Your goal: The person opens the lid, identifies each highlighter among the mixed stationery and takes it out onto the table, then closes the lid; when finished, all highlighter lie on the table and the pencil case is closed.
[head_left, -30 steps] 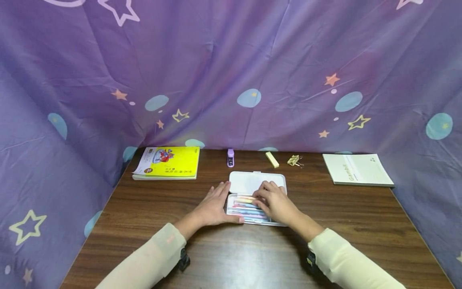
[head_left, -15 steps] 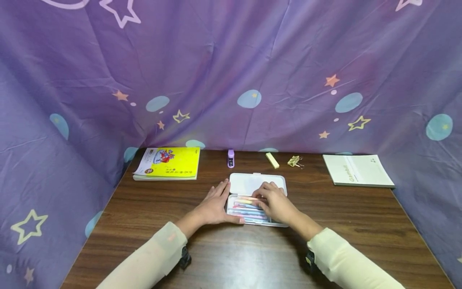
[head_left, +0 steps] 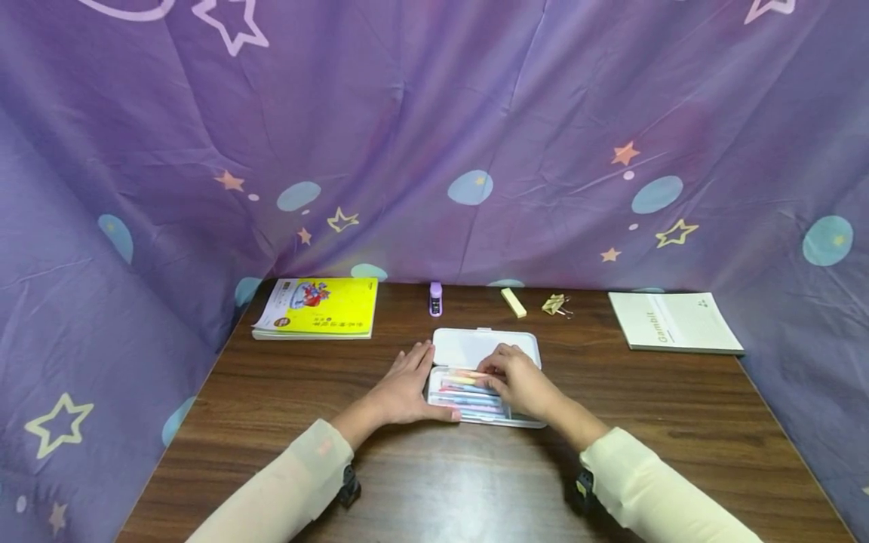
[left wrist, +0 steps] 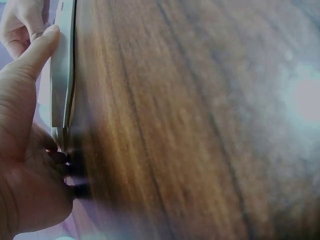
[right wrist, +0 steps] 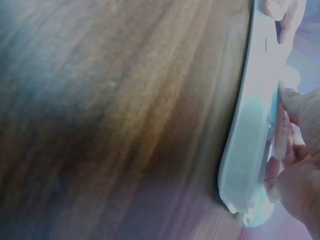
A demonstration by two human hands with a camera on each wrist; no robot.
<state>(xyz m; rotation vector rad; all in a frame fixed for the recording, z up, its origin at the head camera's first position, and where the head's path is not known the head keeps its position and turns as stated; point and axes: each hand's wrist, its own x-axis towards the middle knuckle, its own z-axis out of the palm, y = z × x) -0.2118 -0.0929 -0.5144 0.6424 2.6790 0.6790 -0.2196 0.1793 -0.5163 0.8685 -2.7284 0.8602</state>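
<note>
A white pencil case (head_left: 453,347) lies with its lid folded back on the wooden table, several pastel pens (head_left: 471,400) side by side inside it. My left hand (head_left: 406,391) rests along the case's left side, fingers extended. Its thumb (left wrist: 42,45) lies on the front rim. Over the right part of the case, my right hand (head_left: 519,383) pinches a pen at the back of the row. In the right wrist view a pinkish pen (right wrist: 281,142) shows between thumb and fingers; its far end is hidden by the hand.
Along the back stand a purple stapler-like item (head_left: 435,300), a pale yellow block (head_left: 513,302) and gold binder clips (head_left: 554,304). A yellow book (head_left: 339,309) lies back left, a pale "Gambit" notebook (head_left: 679,324) back right. A purple curtain (head_left: 380,136) surrounds the table.
The whole head view has shifted slightly downward. Both hands keep almost the same places at the case, the right one's fingers drawn in a little closer.
</note>
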